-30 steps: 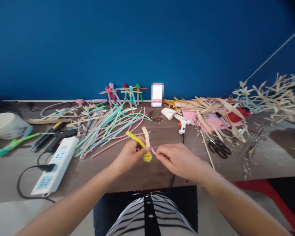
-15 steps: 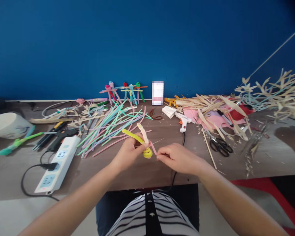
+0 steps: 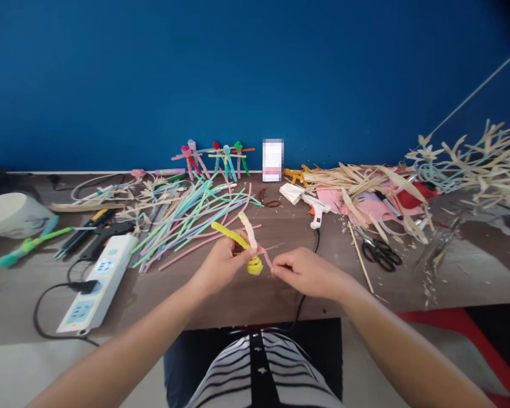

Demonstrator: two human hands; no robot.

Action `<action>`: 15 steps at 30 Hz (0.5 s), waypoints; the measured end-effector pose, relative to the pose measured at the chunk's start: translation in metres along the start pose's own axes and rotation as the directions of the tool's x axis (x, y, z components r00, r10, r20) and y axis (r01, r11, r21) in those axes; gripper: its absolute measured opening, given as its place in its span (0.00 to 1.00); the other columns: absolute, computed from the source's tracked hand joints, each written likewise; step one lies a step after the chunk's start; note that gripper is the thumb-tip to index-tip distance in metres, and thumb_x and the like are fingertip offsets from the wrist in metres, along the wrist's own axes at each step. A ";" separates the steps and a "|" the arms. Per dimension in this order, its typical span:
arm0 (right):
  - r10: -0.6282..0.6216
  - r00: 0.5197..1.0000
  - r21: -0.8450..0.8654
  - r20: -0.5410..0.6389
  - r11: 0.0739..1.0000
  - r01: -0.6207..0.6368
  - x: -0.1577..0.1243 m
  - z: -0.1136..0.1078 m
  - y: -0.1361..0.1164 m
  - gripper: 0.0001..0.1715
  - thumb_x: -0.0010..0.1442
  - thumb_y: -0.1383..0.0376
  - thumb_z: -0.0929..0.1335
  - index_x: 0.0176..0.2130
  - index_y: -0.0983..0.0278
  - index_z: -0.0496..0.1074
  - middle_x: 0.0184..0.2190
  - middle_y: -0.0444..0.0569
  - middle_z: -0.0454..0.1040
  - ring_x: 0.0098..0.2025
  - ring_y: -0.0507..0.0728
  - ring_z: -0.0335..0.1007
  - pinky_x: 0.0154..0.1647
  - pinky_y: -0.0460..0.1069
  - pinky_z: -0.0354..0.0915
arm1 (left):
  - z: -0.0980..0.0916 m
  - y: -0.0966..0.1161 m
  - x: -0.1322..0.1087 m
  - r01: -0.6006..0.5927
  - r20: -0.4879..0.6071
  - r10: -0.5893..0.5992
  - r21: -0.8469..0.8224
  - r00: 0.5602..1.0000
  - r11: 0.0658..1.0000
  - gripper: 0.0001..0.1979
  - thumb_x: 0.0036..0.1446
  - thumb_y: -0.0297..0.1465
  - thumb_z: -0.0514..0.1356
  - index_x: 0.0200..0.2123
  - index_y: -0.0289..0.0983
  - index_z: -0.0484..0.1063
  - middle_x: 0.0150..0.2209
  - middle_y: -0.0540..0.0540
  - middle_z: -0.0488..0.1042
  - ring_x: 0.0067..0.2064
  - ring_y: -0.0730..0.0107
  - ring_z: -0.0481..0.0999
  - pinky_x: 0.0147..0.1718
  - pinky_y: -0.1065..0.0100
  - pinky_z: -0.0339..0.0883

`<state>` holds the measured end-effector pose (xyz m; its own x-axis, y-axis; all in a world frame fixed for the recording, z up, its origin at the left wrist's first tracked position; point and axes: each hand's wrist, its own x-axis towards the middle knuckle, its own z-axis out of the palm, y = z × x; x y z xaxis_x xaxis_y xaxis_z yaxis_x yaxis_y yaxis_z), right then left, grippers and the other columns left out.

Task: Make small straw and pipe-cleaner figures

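My left hand (image 3: pixel 221 265) is closed around a small pipe-cleaner piece (image 3: pixel 249 246): a yellow coil at the bottom, a yellow stem and a cream stem sticking up. My right hand (image 3: pixel 306 273) pinches the end of a thin pink pipe cleaner (image 3: pixel 267 258) that runs to that piece. Both hands hover just above the near edge of the brown table (image 3: pixel 255 297). A loose pile of pastel pipe cleaners (image 3: pixel 191 218) lies just beyond my left hand.
Finished pipe-cleaner figures (image 3: pixel 215 158) stand against the blue wall. A white power strip (image 3: pixel 97 283) and a black glue gun (image 3: pixel 106 233) lie left; a white bowl (image 3: pixel 12 215) far left. Right: white glue gun (image 3: pixel 317 211), scissors (image 3: pixel 380 252), dried leaf strips (image 3: pixel 365 190).
My right hand has drawn slightly closer to the left, keeping its pinch on the pink strand. The piece in my left hand tilted a little.
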<state>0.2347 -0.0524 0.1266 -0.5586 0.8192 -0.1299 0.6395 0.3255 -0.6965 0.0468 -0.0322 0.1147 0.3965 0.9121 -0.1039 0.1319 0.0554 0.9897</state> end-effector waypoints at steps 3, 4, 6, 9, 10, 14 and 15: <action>-0.035 0.998 -0.085 -0.048 0.996 0.031 -0.008 -0.008 -0.014 0.15 0.56 0.65 0.60 0.23 0.66 0.69 0.18 0.43 0.66 0.21 0.47 0.55 0.23 0.44 0.46 | 0.002 -0.006 0.000 -0.043 0.063 0.036 0.112 0.997 0.993 0.07 0.49 0.33 0.56 0.27 0.33 0.66 0.28 0.48 0.68 0.31 0.71 0.68 0.31 0.70 0.62; -0.030 0.997 -0.082 -0.077 0.996 0.024 -0.007 -0.013 -0.015 0.14 0.56 0.65 0.60 0.24 0.66 0.69 0.18 0.42 0.65 0.21 0.47 0.54 0.23 0.44 0.46 | 0.003 -0.006 -0.001 -0.053 0.106 0.040 0.121 0.994 0.991 0.07 0.49 0.33 0.56 0.27 0.34 0.66 0.27 0.48 0.68 0.31 0.71 0.68 0.31 0.70 0.62; 0.000 0.992 -0.028 -0.130 1.000 -0.004 -0.002 -0.020 -0.010 0.12 0.55 0.64 0.60 0.27 0.66 0.70 0.19 0.42 0.65 0.22 0.47 0.53 0.23 0.43 0.46 | 0.004 -0.003 -0.003 -0.046 0.202 0.028 0.085 0.979 0.995 0.06 0.49 0.32 0.56 0.28 0.34 0.66 0.28 0.48 0.69 0.31 0.71 0.68 0.31 0.70 0.62; 0.029 0.995 0.130 -0.100 0.991 -0.016 0.010 -0.019 0.009 0.14 0.55 0.61 0.61 0.27 0.67 0.69 0.19 0.41 0.62 0.22 0.47 0.53 0.22 0.42 0.48 | 0.003 0.003 -0.006 0.004 0.237 0.000 -0.019 0.972 1.000 0.07 0.47 0.32 0.58 0.30 0.34 0.67 0.29 0.48 0.71 0.32 0.71 0.69 0.31 0.71 0.62; 0.031 0.997 0.169 -0.072 0.985 -0.019 0.013 -0.015 0.014 0.15 0.56 0.60 0.60 0.26 0.67 0.68 0.18 0.41 0.62 0.21 0.47 0.53 0.22 0.42 0.48 | 0.002 0.005 -0.006 0.012 0.200 -0.003 -0.043 0.980 0.999 0.08 0.47 0.33 0.58 0.30 0.34 0.67 0.30 0.48 0.71 0.32 0.71 0.69 0.31 0.71 0.62; 0.058 0.998 0.087 0.025 0.994 -0.060 0.005 0.005 0.013 0.19 0.58 0.62 0.56 0.26 0.67 0.68 0.19 0.42 0.65 0.22 0.48 0.57 0.23 0.43 0.49 | 0.000 0.001 -0.004 -0.001 0.017 0.001 -0.008 1.000 1.000 0.09 0.48 0.34 0.57 0.31 0.34 0.67 0.30 0.47 0.71 0.33 0.69 0.70 0.33 0.70 0.63; 0.036 0.999 0.037 0.039 0.999 -0.038 0.000 0.007 0.008 0.17 0.58 0.63 0.57 0.26 0.66 0.69 0.20 0.43 0.67 0.23 0.48 0.58 0.24 0.43 0.49 | 0.000 -0.002 -0.003 -0.002 0.001 0.002 0.022 1.000 1.000 0.09 0.48 0.34 0.56 0.30 0.34 0.67 0.30 0.47 0.71 0.33 0.69 0.70 0.33 0.69 0.63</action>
<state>0.2360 -0.0535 0.1160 -0.5550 0.8116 -0.1824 0.6404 0.2769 -0.7164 0.0450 -0.0350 0.1131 0.3973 0.9120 -0.1021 0.1507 0.0450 0.9876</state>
